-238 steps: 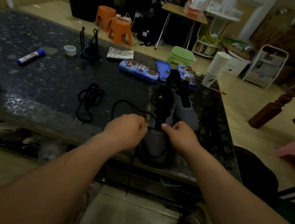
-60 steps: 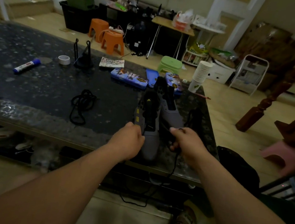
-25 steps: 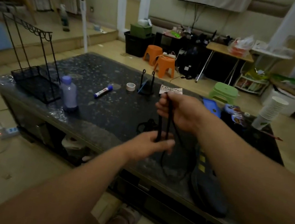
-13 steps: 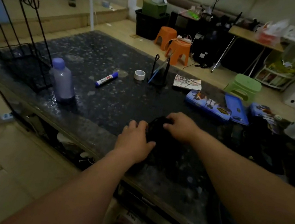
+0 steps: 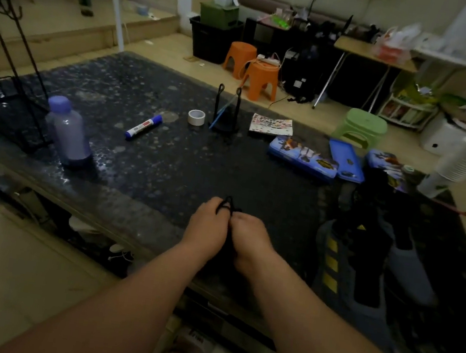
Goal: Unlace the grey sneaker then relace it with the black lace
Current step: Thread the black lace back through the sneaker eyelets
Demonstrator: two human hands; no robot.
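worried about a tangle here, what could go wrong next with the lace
The black lace is bunched between the left hand and right hand, so it may knot when pulled apart. Against the dark table its ends are easy to lose. The grey sneaker lies near the table's edge; an arm could knock it off.

The worktop (image 5: 167,167) is black, speckled all over with pale grey flecks. The lace (image 5: 228,204) is black. The sneaker (image 5: 336,307) is grey with a black tongue and three yellow bars on its side. The bottle (image 5: 68,132) is lilac with a purple cap, the marker (image 5: 143,127) white with a blue cap, the tape roll (image 5: 196,117) white. The pencil case (image 5: 303,157) is blue with printed pictures.
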